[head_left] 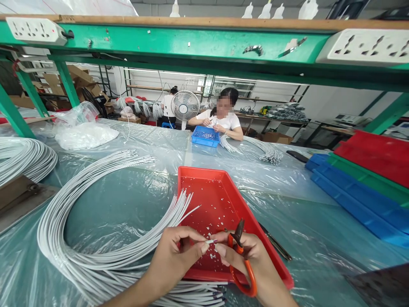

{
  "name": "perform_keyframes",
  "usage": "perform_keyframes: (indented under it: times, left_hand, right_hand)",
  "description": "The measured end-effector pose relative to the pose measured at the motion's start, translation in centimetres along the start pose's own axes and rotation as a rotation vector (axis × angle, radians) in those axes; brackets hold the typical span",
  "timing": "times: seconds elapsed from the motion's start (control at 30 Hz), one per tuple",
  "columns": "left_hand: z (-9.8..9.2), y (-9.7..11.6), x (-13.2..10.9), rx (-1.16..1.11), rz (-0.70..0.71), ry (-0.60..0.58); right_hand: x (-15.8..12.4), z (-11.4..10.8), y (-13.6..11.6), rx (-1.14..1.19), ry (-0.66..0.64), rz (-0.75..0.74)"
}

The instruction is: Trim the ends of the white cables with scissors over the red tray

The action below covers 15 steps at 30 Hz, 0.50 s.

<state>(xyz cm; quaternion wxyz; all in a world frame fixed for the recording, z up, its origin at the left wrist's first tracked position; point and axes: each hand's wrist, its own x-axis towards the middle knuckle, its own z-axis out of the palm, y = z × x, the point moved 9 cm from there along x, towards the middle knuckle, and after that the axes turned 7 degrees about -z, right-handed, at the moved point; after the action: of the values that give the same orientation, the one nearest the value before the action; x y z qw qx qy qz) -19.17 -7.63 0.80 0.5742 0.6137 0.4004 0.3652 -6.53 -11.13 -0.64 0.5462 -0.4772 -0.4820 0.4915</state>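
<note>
My left hand (182,251) is closed in a pinch on the end of a white cable (210,241), over the red tray (234,200). Close beside it, my right hand (246,256) has orange-handled scissors (251,277) hooked in its fingers, their dark blades pointing up. The right thumb and forefinger meet at the cable's tip, where a bit of dark purple shows. Small white scraps are scattered in the tray. A large looped bundle of white cables (54,226) lies to the left, with one set of ends over the tray's edge and more ends under my left wrist.
Tweezers-like metal tool (276,243) lies right of the tray. Stacked red, green and blue trays (361,183) stand at right. Another cable coil (25,160) and a plastic bag (86,134) are at left. Across the table a person works over a blue tray (206,143). A green shelf (204,40) spans overhead.
</note>
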Motion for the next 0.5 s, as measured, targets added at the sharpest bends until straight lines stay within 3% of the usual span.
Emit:
perform_keyframes:
  times: [0.27, 0.5]
  left_hand:
    - [0.1, 0.7, -0.4, 0.107, 0.066, 0.028]
    - [2.1, 0.6, -0.5, 0.045, 0.017, -0.235]
  right_hand:
    - [0.2, 0.1, -0.4, -0.014, 0.008, -0.053]
    - [0.2, -0.1, -0.9, -0.064, -0.007, -0.117]
